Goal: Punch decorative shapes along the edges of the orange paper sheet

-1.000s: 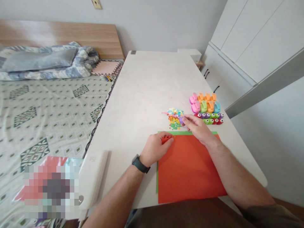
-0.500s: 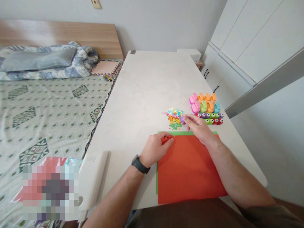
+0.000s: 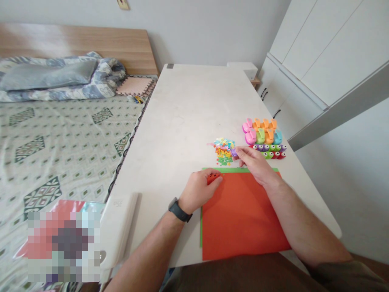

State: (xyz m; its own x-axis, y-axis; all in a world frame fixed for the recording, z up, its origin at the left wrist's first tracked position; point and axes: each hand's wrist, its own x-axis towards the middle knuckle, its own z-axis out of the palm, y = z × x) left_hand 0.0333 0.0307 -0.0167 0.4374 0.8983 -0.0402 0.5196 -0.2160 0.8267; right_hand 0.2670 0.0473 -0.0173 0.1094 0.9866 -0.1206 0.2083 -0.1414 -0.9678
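My left hand (image 3: 199,187) is closed on a small red paper strip (image 3: 214,177) with dark holes punched in it, just over the top left of a red sheet of paper (image 3: 243,215). A green sheet (image 3: 209,170) shows along the red sheet's top and left edges. Between the thumb and fingers of my right hand (image 3: 251,161) is a small purple craft punch (image 3: 234,153), partly hidden by the fingers. It is held right beside a pile of colourful paper cutouts (image 3: 224,151), sorted roughly by colour.
Large pink, orange, green and blue punches (image 3: 261,132) stand in rows at the right. Nearer lie rows of small red, purple and green punches (image 3: 275,151), partly behind my right hand. A long white device (image 3: 120,227) sits at the table's left edge, beside a bed (image 3: 69,138).
Both hands stay almost in place, the left with the paper strip and the right with the purple punch. The piles and sheets look the same.
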